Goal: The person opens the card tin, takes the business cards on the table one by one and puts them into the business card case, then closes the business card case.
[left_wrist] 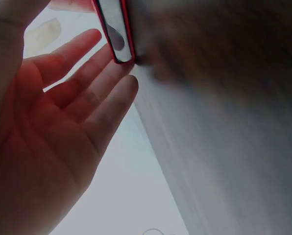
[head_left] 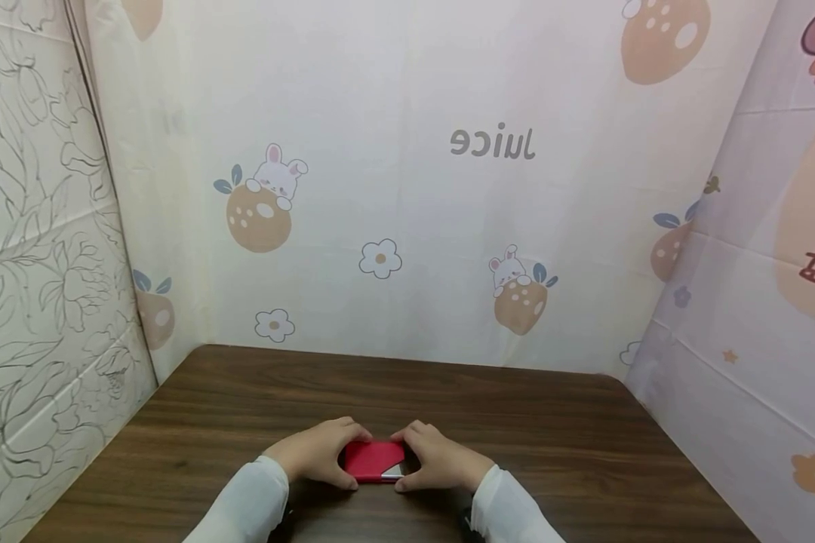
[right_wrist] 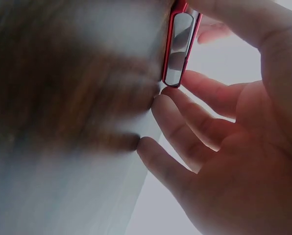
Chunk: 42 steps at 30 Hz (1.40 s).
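A flat red card case (head_left: 370,460) with a silvery corner lies on the table in the middle of the head view. My left hand (head_left: 319,454) holds its left end, thumb on the near edge and fingers on the far edge. At the other end, my right hand (head_left: 443,460) grips it the same way, beside the silvery corner. Both wrist views show shiny, mirror-like ends of the case (left_wrist: 115,32) inside a red rim. Lower fingers of the right hand (right_wrist: 234,142) reach down to the tabletop. Contents of the case are hidden.
A dark wood-grain table (head_left: 550,437) spreads around both hands. Behind it hangs a pale printed curtain (head_left: 394,181) with rabbits and fruit. Patterned sheets close off the left side (head_left: 34,249) and the right side (head_left: 740,286).
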Each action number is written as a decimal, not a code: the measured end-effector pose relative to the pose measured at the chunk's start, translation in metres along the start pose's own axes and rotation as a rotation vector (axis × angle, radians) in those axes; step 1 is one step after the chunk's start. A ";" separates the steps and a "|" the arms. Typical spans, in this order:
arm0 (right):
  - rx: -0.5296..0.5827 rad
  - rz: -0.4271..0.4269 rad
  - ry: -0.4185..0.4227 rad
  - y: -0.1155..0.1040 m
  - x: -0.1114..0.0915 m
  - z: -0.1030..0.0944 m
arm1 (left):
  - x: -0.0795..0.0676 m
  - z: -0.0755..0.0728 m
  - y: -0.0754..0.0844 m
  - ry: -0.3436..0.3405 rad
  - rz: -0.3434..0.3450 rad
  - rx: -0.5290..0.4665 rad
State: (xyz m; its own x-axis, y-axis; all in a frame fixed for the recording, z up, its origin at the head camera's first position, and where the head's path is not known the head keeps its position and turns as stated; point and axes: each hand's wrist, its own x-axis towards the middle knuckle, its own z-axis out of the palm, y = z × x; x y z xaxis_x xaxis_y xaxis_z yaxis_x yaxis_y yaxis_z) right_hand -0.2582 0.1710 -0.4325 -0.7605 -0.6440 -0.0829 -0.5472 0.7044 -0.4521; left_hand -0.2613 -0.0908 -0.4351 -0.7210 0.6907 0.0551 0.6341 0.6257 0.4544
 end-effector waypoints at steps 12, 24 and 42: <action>-0.054 0.015 0.013 -0.003 0.004 0.001 | -0.008 0.001 -0.006 0.012 -0.026 0.033; -0.047 0.001 0.031 0.001 0.002 0.002 | -0.006 0.001 0.001 0.008 -0.036 0.078; 0.016 0.009 0.029 0.019 -0.019 -0.006 | 0.015 0.008 0.023 -0.011 -0.029 0.126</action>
State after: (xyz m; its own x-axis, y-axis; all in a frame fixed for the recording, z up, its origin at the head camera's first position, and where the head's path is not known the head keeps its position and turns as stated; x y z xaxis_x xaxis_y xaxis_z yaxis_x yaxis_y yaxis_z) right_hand -0.2568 0.1987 -0.4342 -0.7752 -0.6288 -0.0613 -0.5349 0.7049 -0.4659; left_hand -0.2553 -0.0632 -0.4310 -0.7370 0.6751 0.0333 0.6435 0.6857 0.3402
